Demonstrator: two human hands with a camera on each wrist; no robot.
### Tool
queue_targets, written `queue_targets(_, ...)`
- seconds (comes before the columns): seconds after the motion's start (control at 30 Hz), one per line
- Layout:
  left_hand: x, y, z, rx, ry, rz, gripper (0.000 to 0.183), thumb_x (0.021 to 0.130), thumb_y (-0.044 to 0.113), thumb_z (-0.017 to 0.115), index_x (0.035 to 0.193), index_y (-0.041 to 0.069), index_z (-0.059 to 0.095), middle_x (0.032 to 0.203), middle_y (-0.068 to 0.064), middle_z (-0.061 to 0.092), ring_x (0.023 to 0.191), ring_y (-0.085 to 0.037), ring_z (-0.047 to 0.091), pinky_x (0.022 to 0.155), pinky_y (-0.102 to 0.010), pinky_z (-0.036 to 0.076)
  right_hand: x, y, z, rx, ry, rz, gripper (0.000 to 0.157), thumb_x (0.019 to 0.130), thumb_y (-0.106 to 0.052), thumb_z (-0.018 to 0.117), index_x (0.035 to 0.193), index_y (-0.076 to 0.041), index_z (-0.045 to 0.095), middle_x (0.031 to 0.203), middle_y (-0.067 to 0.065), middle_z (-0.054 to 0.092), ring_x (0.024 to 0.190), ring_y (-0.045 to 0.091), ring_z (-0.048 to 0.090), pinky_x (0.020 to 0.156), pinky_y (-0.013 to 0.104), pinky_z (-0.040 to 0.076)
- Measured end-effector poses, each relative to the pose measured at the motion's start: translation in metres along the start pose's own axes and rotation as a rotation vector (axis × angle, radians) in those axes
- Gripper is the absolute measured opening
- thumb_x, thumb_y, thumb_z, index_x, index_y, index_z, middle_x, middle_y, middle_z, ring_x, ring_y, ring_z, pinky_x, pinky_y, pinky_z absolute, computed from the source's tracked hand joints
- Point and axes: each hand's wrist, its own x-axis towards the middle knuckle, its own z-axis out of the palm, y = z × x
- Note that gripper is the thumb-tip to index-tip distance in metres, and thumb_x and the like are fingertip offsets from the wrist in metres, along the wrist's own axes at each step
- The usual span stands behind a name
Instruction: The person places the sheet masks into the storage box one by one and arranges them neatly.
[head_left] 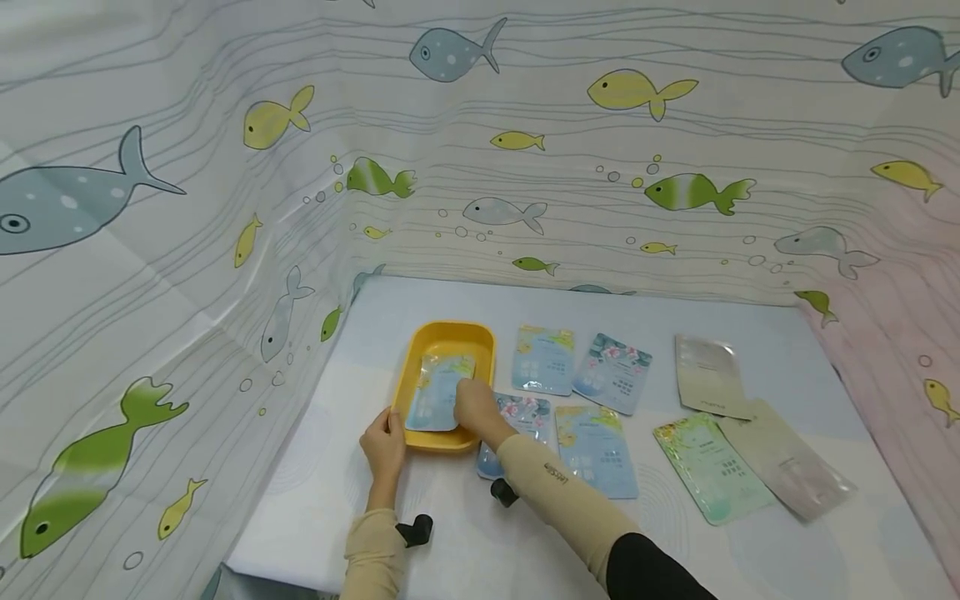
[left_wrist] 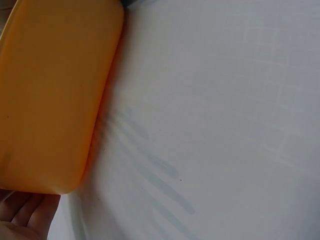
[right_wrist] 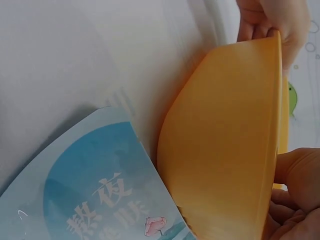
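A yellow tray (head_left: 437, 446) sits on the table with a light blue face mask packet (head_left: 431, 408) lying in it. My left hand (head_left: 383, 444) pinches the tray's rim at the near left corner; its fingers (left_wrist: 34, 212) show under the tray's end in the left wrist view. Over the right side of that packet, my right hand (head_left: 478, 407) reaches in with curled fingers and holds its edge. The right wrist view has this hand (right_wrist: 297, 195) behind the tray's rim, its fingertips partly hidden. Just right of the tray lies a flowered blue packet (head_left: 532, 414), partly under the right forearm.
Two light blue packets (head_left: 543, 360) (head_left: 596, 446) and another flowered one (head_left: 613, 372) lie right of the tray. Further right are a green packet (head_left: 712, 471) and two silvery-beige packets (head_left: 708, 375) (head_left: 787, 462). Fish-printed cloth (head_left: 465, 150) walls the table's back and sides.
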Motion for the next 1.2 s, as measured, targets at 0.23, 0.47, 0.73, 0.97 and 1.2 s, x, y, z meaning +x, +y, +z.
queue_targets(0.23,-0.001,-0.001,0.001,-0.013,-0.008,-0.027,0.014,0.086,0.0,0.057,0.084,-0.007,0.069,0.069,-0.017,0.066,0.057,-0.015,0.047,0.053,-0.023,0.039,-0.002,0.0,0.001,-0.063,0.029,-0.023,0.009,0.079,-0.002,0.065,0.071,-0.004,0.062,0.062,0.004,0.054,0.057,0.017,0.049,0.049,0.025,0.04)
queue_targets(0.47,-0.002,-0.001,0.003,-0.026,-0.016,-0.037,0.015,0.086,0.0,0.056,0.078,-0.006,0.068,0.063,-0.014,0.062,0.054,-0.011,0.042,0.051,-0.022,0.035,-0.003,0.006,0.002,0.09,0.05,-0.018,0.009,0.084,-0.009,0.067,0.081,-0.001,0.067,0.072,0.005,0.063,0.062,0.015,0.056,0.053,0.023,0.045)
queue_targets(0.73,-0.001,-0.001,0.002,-0.02,0.005,-0.05,0.015,0.086,0.0,0.056,0.08,-0.005,0.069,0.064,-0.013,0.062,0.055,-0.01,0.042,0.051,-0.019,0.034,-0.014,0.021,0.0,0.462,0.132,-0.198,0.022,0.084,-0.01,0.068,0.097,0.007,0.069,0.086,0.012,0.07,0.077,0.02,0.065,0.065,0.024,0.052)
queue_targets(0.97,-0.001,0.0,0.0,-0.031,-0.006,-0.047,0.017,0.087,0.001,0.055,0.076,-0.004,0.066,0.06,-0.012,0.057,0.052,-0.006,0.037,0.048,-0.019,0.031,-0.026,0.031,-0.012,0.648,0.19,-0.285,0.021,0.086,-0.012,0.067,0.096,0.006,0.069,0.086,0.013,0.07,0.075,0.021,0.066,0.065,0.022,0.051)
queue_targets(1.2,-0.001,0.002,-0.001,-0.036,0.01,-0.024,0.016,0.086,0.0,0.055,0.075,-0.004,0.066,0.06,-0.012,0.059,0.053,-0.008,0.039,0.05,-0.017,0.032,-0.039,0.044,-0.026,0.689,0.23,-0.288,0.022,0.086,-0.016,0.068,0.097,0.003,0.069,0.089,0.012,0.07,0.078,0.021,0.066,0.068,0.023,0.052)
